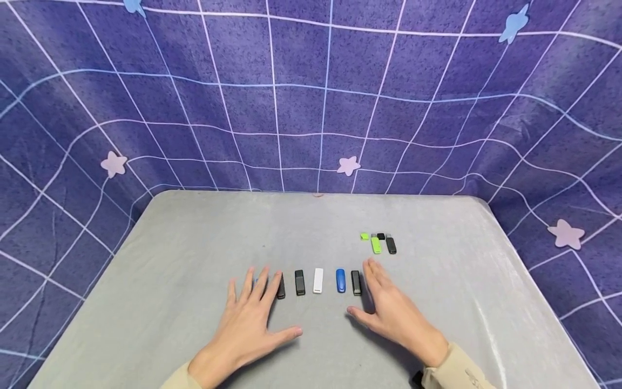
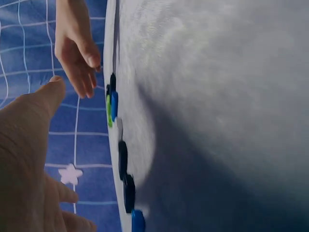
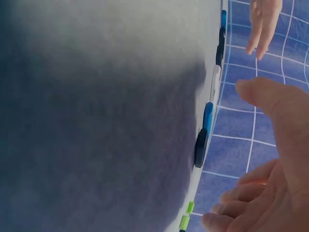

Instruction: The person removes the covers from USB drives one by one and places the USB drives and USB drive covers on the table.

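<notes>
Both hands hover over the table with fingers extended, holding nothing. My left hand (image 1: 249, 323) is spread at the left end of a row of USB sticks, its fingers partly covering a black stick (image 1: 281, 286) and a blue stick (image 2: 138, 221). Rightward follow another black stick (image 1: 299, 282), a white stick (image 1: 318, 281), a second blue stick (image 1: 340, 281) and a dark stick (image 1: 356, 283). Beside that last one is my right hand (image 1: 396, 312), thumb apart from the fingers. Beyond its fingertips lie an uncapped green USB stick (image 1: 376, 245) and an uncapped black one (image 1: 391, 245).
A green cap (image 1: 364, 236) and a black cap (image 1: 381, 236) lie by the uncapped sticks. The table (image 1: 204, 232) has a pale grey cloth. A purple curtain (image 1: 301, 108) with a grid pattern and stars surrounds its back and sides.
</notes>
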Action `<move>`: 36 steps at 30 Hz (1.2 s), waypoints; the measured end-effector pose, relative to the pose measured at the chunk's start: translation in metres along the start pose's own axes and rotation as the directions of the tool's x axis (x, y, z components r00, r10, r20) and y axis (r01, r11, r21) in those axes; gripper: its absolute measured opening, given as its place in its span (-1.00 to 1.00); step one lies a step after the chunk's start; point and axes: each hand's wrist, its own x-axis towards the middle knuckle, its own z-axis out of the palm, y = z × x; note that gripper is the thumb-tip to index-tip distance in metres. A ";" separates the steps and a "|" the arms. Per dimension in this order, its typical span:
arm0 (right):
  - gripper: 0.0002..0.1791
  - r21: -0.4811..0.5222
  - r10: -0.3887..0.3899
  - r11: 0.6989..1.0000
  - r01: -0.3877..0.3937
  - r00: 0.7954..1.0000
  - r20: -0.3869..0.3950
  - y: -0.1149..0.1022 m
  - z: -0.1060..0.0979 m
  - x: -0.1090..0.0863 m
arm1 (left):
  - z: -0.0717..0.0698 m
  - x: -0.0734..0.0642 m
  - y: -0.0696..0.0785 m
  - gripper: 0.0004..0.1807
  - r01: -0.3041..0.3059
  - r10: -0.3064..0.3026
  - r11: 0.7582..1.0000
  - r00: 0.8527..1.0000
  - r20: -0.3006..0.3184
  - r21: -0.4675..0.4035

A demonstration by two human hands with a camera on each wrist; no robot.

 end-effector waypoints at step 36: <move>-0.72 0.036 0.170 0.985 -0.169 0.985 -0.024 -0.006 0.012 0.032 | -0.026 -0.011 -0.031 0.24 0.125 -0.127 0.991 0.992 -0.023 -0.048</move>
